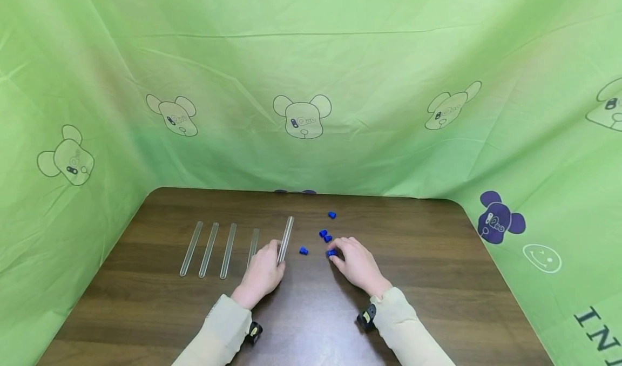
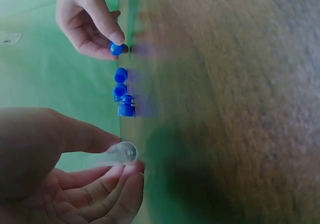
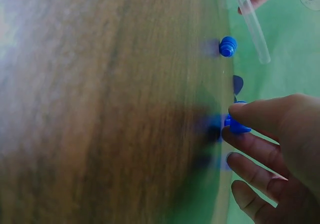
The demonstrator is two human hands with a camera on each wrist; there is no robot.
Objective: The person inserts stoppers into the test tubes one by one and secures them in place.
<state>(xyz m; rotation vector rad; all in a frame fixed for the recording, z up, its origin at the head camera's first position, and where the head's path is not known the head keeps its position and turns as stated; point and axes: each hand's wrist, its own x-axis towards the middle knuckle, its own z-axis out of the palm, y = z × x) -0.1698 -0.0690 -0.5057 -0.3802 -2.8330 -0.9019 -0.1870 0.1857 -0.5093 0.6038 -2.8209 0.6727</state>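
My left hand (image 1: 264,269) pinches a clear glass test tube (image 1: 286,236) between thumb and fingers; its rounded end faces the camera in the left wrist view. To the right, my right hand (image 1: 358,263) pinches a small blue stopper (image 3: 240,125) between thumb and index finger, close to the tabletop. The other fingers of that hand are spread apart. Between the hands lies one loose blue stopper (image 1: 303,251). Beyond the right hand are two touching blue stoppers (image 1: 325,236) and a farther blue stopper (image 1: 332,215).
Several more test tubes lie in a row on the left side of the brown wooden table (image 1: 437,301), among them a test tube (image 1: 228,251) and one partly hidden test tube (image 1: 254,242) by the left hand. A green printed cloth (image 1: 301,161) surrounds the table's back and sides.
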